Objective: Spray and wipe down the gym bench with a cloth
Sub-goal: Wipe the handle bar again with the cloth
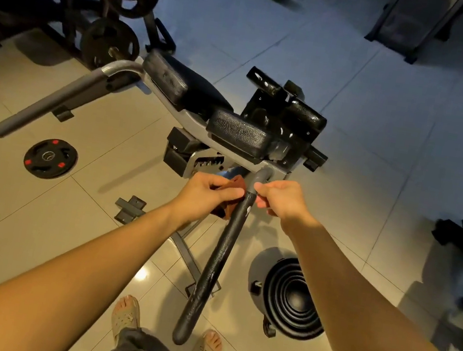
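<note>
Pinching rumpled rust cloth (237,183), left hand (205,197) sits beside cylindrical (pebbly black) bar (219,256).

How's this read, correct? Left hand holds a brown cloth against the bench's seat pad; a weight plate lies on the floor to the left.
Not quite. In the head view the left hand holds the brown cloth against the black handle bar, not the seat pad. The weight plate does lie on the floor to the left.

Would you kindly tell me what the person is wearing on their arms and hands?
Nothing that shows: the left hand and right hand are ungloved, with no rings, watch or wristband visible; the left forearm and right forearm are bare, no sleeve in view.
</note>
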The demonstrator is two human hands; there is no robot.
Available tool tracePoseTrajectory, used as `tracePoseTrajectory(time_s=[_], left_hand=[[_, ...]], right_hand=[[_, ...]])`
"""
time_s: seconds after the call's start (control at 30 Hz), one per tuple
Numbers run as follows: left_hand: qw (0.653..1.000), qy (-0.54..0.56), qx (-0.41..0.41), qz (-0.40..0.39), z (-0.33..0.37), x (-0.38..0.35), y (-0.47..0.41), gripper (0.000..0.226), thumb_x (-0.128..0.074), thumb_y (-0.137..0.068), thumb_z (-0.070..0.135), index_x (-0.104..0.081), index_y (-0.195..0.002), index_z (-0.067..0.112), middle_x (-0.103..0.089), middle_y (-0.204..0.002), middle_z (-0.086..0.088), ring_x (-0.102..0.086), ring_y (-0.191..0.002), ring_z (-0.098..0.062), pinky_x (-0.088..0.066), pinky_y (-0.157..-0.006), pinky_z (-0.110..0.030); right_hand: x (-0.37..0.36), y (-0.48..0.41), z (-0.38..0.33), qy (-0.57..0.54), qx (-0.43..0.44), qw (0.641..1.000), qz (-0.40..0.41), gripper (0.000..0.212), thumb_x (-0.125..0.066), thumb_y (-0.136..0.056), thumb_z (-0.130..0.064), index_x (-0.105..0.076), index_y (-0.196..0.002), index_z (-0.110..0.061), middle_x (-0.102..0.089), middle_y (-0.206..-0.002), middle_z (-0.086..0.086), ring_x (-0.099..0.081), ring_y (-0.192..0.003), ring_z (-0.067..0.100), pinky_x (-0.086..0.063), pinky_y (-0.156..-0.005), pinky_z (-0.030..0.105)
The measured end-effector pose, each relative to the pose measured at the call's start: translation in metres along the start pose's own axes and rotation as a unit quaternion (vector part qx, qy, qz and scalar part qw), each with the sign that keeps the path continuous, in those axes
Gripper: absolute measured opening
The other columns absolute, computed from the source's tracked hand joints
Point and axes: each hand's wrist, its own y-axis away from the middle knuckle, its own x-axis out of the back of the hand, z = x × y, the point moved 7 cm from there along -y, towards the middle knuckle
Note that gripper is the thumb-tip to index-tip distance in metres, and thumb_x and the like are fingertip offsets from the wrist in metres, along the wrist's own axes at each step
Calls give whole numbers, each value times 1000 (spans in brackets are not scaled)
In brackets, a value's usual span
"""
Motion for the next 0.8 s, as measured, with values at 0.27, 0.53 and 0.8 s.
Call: tracePoseTrajectory(time_s=[0.27,0.53,0.8], left_hand=[[999,-45,-10,12,-8,-3,0,7,-78,-89,12,-78,-94,8,-76,-87,-12,-76,-83,-25,-62,-76,-35],[992,-117,-43,26,-74,-1,81,30,-82,-82,3,-79,-86,32,-72,-87,3,-68,-86,-20,-57,-82,-40],[979,-135,-106,113,-13,-14,28,21,-79,-87,23,-77,-92,43,-70,-85,17,-70,-85,-9,-62,-79,-44]], right_hand=[[1,-7,10,31,-2,999,-10,24,-68,-97,-17,-73,-90,5,-63,-67,10,-52,-58,15,-42,-52,22],[-5,-16,31,10,-30,999,-37,28,-69,-97,-30,-72,-105,-3,-77,-97,12,-73,-75,16,-54,-73,34],[-9,-13,30,10,-18,998,-51,24,-66,-99,-33,-70,-103,-10,-74,-93,7,-72,-76,15,-54,-74,34]])
